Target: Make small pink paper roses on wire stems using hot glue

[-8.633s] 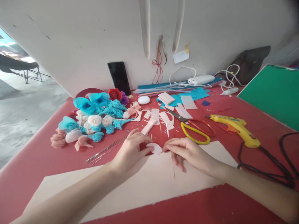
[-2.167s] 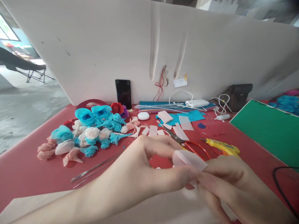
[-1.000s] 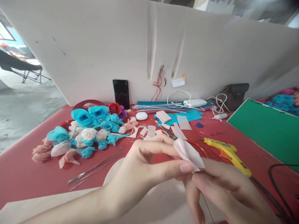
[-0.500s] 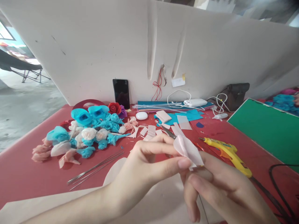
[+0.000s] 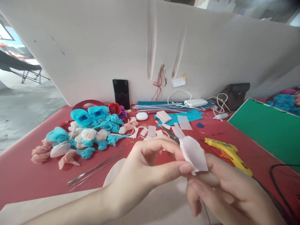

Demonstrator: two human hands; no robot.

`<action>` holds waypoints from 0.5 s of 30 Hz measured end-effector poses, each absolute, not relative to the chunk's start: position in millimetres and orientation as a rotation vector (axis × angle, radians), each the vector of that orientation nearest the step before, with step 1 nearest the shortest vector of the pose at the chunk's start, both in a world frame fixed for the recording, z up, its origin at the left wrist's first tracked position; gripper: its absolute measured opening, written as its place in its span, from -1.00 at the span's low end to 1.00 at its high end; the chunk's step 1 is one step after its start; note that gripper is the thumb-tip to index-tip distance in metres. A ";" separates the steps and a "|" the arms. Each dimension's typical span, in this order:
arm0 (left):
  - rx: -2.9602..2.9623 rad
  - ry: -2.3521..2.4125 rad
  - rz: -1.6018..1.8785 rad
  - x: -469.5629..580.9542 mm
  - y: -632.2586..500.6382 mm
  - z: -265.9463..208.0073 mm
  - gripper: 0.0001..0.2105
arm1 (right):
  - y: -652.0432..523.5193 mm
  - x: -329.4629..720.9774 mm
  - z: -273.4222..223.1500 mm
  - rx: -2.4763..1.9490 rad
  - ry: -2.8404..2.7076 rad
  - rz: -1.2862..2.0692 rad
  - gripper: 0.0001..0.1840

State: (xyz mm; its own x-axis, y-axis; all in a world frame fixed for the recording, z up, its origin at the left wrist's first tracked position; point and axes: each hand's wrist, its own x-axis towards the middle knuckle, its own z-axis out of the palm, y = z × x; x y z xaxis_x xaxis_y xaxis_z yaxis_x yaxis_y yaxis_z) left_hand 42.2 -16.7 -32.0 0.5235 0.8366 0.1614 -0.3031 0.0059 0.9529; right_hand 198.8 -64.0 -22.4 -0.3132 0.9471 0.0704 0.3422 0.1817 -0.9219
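Note:
My left hand (image 5: pixel 150 175) pinches a pale pink paper petal (image 5: pixel 194 153) by its lower left edge between thumb and fingers. The petal is gently cupped, its broad face towards me. Close against it on the right is my right hand (image 5: pixel 225 187), fingers curled together just below the petal. A thin wire (image 5: pixel 206 213) comes out beneath the right hand, whose grip on it is partly hidden. Behind the left fingers, scissors (image 5: pixel 170 132) lie on the table, their handles covered from view.
Blue, white, pink and red paper flowers (image 5: pixel 89 134) are heaped at left, near several metal rods (image 5: pixel 96 168). A yellow glue gun (image 5: pixel 231 153) and green board (image 5: pixel 269 131) lie at right. Paper pieces (image 5: pixel 152 131) are scattered behind my hands. A phone (image 5: pixel 121 93) leans on the wall.
The petal has turned from a folded, edge-on look to its broad face. Both hands have shifted slightly right, and the right fingers have curled in a little.

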 end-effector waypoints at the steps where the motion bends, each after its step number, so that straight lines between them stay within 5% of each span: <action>1: 1.289 0.543 0.973 41.7 -17.2 -32.4 -0.95 | -63.8 198.9 -23.8 -1.212 -1.784 1.076 -0.74; 12: 1.425 0.554 1.087 41.9 -20.6 -32.7 -0.94 | -74.2 192.8 -16.3 -1.494 -1.643 0.807 -0.89; 15: 1.444 0.576 1.087 42.2 -22.0 -31.8 -0.92 | -72.5 193.0 -16.1 -1.370 -1.703 0.799 -0.75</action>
State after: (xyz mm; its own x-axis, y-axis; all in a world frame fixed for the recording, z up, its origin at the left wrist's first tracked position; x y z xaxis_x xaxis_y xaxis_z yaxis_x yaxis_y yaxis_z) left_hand 42.2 -22.0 -31.8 0.4447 0.8480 0.2884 -0.2377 -0.1987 0.9508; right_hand 193.0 -72.5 -16.1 -0.1019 0.9762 0.1914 0.4770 0.2168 -0.8518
